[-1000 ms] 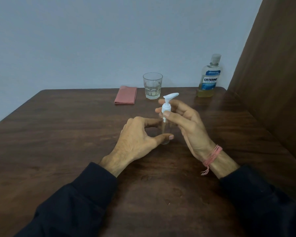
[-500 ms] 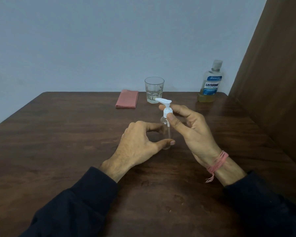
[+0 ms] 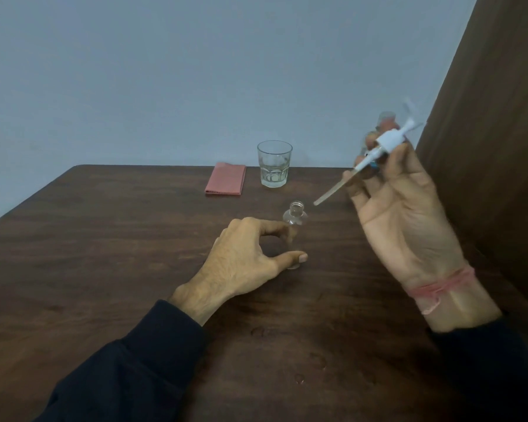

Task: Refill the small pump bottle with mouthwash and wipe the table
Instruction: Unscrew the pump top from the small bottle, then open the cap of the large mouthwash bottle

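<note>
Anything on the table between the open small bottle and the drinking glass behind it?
No. In the head view, only bare dark wooden table lies between the small clear plastic bottle and the clear faceted drinking glass.

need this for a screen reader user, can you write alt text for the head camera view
The right hand holds a white pump head with its dip tube lifted clear of a small clear bottle, which the left hand steadies upright on a dark wooden table. Behind them sit a drinking glass and a folded pink cloth.

White pump head (image 3: 387, 141), pink cloth (image 3: 225, 183)
</note>
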Demonstrator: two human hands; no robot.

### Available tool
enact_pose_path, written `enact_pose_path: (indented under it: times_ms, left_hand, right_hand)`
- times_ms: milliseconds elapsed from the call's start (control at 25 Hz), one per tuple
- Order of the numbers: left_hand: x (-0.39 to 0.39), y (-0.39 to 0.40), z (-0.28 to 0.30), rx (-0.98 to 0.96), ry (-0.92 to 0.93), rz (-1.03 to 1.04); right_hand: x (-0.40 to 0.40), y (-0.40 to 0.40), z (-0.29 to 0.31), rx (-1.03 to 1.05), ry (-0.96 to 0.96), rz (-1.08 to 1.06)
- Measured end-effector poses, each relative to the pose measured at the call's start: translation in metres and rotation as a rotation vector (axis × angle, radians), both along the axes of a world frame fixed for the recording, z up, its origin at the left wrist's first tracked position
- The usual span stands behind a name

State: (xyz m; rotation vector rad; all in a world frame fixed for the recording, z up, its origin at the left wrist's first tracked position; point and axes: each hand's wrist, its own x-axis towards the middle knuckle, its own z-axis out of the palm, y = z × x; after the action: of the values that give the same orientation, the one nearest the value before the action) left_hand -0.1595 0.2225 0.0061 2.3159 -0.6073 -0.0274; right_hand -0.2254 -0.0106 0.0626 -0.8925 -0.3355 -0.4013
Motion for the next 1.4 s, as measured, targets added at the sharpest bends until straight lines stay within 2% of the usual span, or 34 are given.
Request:
enact_pose_path:
  times_ms: [80,120,240,320,560,720,1160,1400]
  left_hand:
    - [0.007,0.012,0.004,-0.023,-0.017,0.02]
    - [0.01,0.018,0.005,-0.05,-0.005,0.031]
    - [0.018,0.031,0.0,-0.135,0.015,-0.011]
    - [0.022,0.034,-0.005,-0.175,-0.005,-0.047]
    - [0.028,0.034,-0.012,-0.227,-0.057,-0.1]
    - [0.027,0.036,-0.012,-0.231,-0.063,-0.11]
    - [0.025,0.035,-0.01,-0.208,-0.03,-0.093]
    - [0.016,0.034,-0.004,-0.262,-0.02,-0.018]
  right_hand:
    - [0.0,-0.011,0.0,0.065,0.087,-0.04]
    - [0.001,-0.013,-0.002,0.013,0.178,-0.068]
    - [0.007,-0.009,-0.023,-0.351,0.534,-0.087]
    - [0.01,-0.007,-0.038,-0.53,0.661,-0.082]
    - [0.016,-0.009,-0.057,-0.722,0.728,-0.124]
    - [0.015,-0.006,-0.056,-0.841,0.729,-0.234]
    - [0.012,-0.004,-0.049,-0.88,0.807,-0.195]
    - [0.006,-0.002,-0.039,-1.024,0.767,-0.317]
